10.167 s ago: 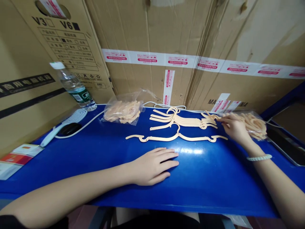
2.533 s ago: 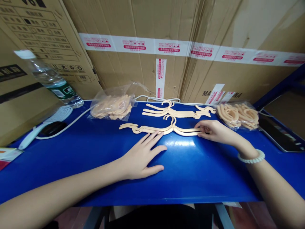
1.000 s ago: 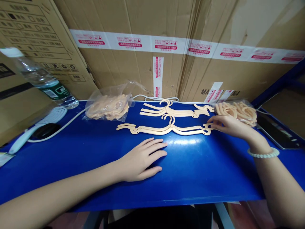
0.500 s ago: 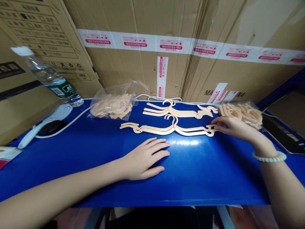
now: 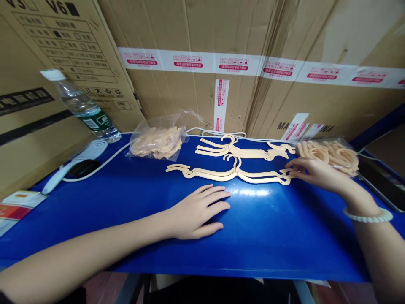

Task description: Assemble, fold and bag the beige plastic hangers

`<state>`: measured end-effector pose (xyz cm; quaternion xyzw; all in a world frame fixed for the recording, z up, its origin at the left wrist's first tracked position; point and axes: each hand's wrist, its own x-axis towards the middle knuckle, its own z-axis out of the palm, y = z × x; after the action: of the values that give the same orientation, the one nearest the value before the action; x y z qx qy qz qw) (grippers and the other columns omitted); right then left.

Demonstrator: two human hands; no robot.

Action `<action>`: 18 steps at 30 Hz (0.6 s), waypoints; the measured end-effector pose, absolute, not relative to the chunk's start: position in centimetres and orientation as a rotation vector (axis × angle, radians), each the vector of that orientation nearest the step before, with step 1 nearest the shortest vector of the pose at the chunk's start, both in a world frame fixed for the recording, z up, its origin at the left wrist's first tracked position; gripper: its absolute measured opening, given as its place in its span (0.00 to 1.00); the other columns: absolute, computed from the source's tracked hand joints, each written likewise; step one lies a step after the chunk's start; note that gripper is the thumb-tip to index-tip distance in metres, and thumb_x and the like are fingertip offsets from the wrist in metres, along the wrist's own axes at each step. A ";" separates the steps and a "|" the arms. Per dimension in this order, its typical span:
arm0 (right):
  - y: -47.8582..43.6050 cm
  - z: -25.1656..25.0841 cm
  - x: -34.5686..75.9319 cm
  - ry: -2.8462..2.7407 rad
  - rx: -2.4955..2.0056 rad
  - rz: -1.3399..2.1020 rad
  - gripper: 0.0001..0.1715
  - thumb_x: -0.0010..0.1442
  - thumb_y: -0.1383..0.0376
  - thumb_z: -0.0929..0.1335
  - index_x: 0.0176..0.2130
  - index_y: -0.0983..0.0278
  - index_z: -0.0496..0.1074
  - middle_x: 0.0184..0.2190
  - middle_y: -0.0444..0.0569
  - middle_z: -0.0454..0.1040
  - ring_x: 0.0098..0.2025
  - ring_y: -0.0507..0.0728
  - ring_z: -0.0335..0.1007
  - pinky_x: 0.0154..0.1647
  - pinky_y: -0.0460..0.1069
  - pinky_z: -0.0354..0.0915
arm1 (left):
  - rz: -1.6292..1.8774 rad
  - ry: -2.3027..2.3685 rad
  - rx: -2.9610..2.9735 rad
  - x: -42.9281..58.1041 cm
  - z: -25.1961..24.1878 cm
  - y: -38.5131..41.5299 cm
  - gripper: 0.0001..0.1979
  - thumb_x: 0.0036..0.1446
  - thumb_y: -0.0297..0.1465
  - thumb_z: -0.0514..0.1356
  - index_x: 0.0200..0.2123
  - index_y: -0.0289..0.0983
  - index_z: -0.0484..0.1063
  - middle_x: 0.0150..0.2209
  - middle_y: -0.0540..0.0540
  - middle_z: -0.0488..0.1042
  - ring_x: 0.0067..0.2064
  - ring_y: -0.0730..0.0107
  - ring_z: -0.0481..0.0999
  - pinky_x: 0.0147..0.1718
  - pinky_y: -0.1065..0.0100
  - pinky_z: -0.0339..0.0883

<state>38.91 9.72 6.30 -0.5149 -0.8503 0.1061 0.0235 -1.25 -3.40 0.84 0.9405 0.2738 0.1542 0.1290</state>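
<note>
My left hand (image 5: 198,211) lies flat on the blue table (image 5: 142,219), fingers spread, holding nothing, just short of a small stack of cream plastic hangers (image 5: 218,173). My right hand (image 5: 314,172) rests at the right end of that stack, fingertips curled on the hanger tips. A second stack of hangers (image 5: 243,151) lies behind it. A clear bag of cream rings (image 5: 332,153) sits just beyond my right hand.
Another clear bag of cream parts (image 5: 158,141) lies at the back left. A water bottle (image 5: 82,107), a white cable (image 5: 104,162) and a black puck (image 5: 82,168) are on the left. Cardboard boxes (image 5: 205,50) wall the back. A dark tray (image 5: 384,185) sits far right.
My right hand slid from the middle of the near hanger stack to its right end. My left hand drew back slightly from the hangers. The near stack has grown since the oldest frame.
</note>
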 end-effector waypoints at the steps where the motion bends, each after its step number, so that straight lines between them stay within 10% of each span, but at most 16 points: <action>1: 9.7 6.3 38.9 -2.634 -1.599 0.329 0.23 0.60 0.53 0.65 0.44 0.65 0.78 0.33 0.55 0.78 0.31 0.61 0.73 0.33 0.54 0.67 | 0.438 0.797 2.735 -1.2 0.9 -3.4 0.22 0.68 0.41 0.55 0.60 0.37 0.66 0.67 0.36 0.64 0.69 0.47 0.60 0.67 0.45 0.54; 11: 9.9 6.0 39.2 -2.632 -1.632 0.224 0.22 0.61 0.52 0.65 0.44 0.64 0.78 0.33 0.53 0.79 0.30 0.60 0.74 0.32 0.53 0.67 | 0.417 0.794 2.741 -1.3 0.8 -3.3 0.22 0.68 0.41 0.55 0.60 0.36 0.66 0.67 0.35 0.64 0.69 0.46 0.59 0.67 0.44 0.54; 18: 10.5 5.7 40.4 -2.505 -1.671 -0.527 0.19 0.63 0.65 0.62 0.47 0.68 0.76 0.41 0.62 0.79 0.45 0.68 0.75 0.45 0.58 0.69 | 0.408 0.799 2.754 -1.2 0.8 -3.4 0.22 0.68 0.40 0.55 0.60 0.36 0.67 0.67 0.35 0.64 0.69 0.46 0.60 0.66 0.44 0.54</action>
<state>40.41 10.48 5.65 -0.5461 -0.8187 -0.1724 0.0425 -1.22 -3.40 0.83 0.9437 0.2738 0.1397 0.1222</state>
